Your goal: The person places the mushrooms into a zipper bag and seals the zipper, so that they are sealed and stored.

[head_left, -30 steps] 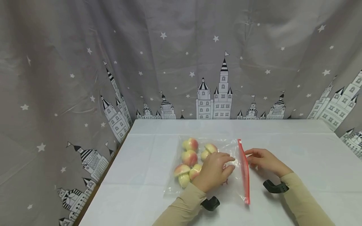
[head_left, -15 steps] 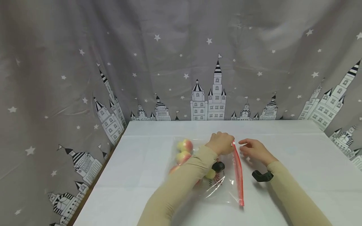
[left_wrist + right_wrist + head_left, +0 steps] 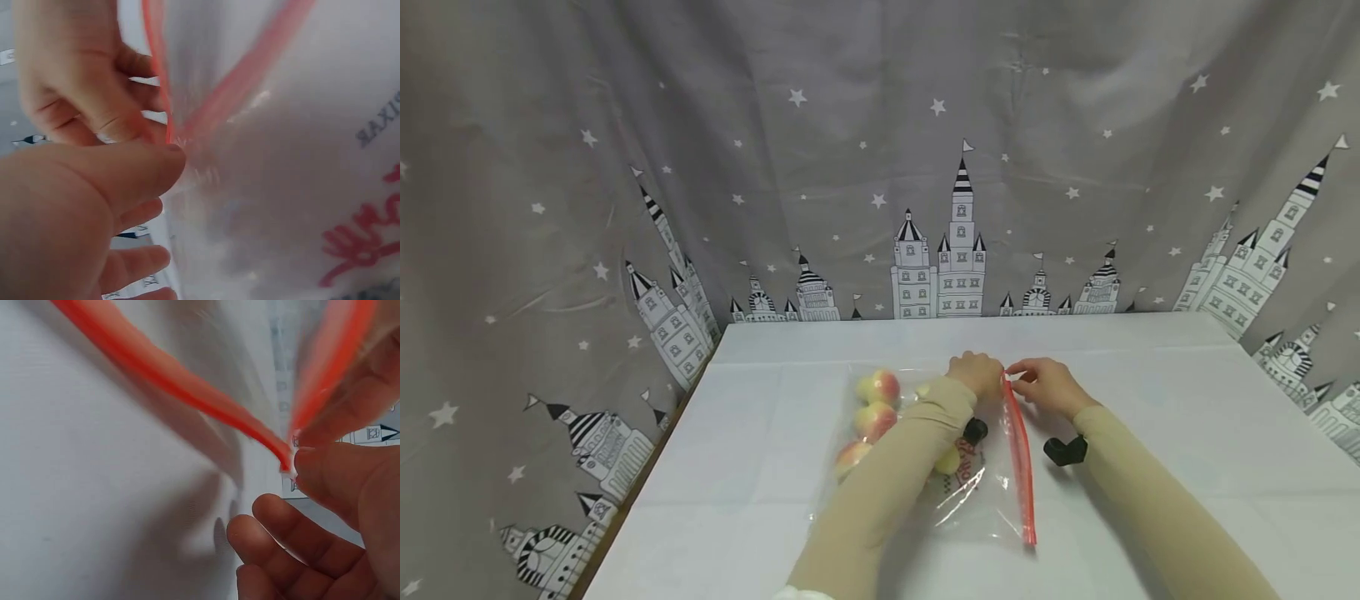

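A clear zip bag (image 3: 988, 504) with red print lies on the table, its red zip edge (image 3: 1022, 467) facing right. Inside are several yellow and pinkish-red mushroom-shaped pieces (image 3: 876, 421), partly hidden by the left sleeve. My left hand (image 3: 976, 373) pinches the bag's far corner just below the zip; in the left wrist view its thumb (image 3: 153, 165) presses the plastic. The right hand (image 3: 1047, 386) pinches the far end of the red zip from the other side, where a small white tip (image 3: 285, 469) shows by its thumb (image 3: 325, 472). The bag's mouth spreads into two red strips.
A white-covered table (image 3: 1150, 400) reaches back to a grey curtain (image 3: 865, 75) printed with castles and stars. Its left edge (image 3: 647, 454) shows brown. A black wrist-worn device (image 3: 1065, 452) is on the right forearm.
My left hand has moved from over the pieces to the bag's far corner and grips it. The right hand has come up to the zip's end and pinches it. The view has shifted slightly.
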`<control>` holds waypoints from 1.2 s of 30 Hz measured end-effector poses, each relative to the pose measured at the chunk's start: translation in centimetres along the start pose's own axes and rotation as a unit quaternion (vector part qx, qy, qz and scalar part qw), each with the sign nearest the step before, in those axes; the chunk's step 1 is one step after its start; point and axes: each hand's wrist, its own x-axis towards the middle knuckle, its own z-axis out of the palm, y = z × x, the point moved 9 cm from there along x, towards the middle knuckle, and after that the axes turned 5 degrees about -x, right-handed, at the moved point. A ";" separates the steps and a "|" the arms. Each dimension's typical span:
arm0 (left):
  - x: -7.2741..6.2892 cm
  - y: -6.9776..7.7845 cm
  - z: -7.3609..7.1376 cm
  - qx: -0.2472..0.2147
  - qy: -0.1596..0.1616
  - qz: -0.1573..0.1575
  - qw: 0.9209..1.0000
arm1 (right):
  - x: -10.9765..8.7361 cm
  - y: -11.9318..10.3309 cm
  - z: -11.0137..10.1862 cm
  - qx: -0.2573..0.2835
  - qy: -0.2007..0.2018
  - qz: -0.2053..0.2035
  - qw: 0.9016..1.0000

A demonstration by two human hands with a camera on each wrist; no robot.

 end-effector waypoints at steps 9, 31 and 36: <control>0.1 -0.9 2.4 0.006 -0.013 -0.032 0.999 | 1.3 0.4 1.2 -0.030 -0.014 0.011 0.999; 0.8 -1.7 4.1 -0.008 0.004 -0.077 0.997 | 2.8 0.1 1.4 -0.086 0.032 -0.003 0.996; 0.5 -1.5 3.6 -0.015 0.008 -0.082 0.996 | 2.9 0.1 1.2 -0.084 0.028 0.008 0.996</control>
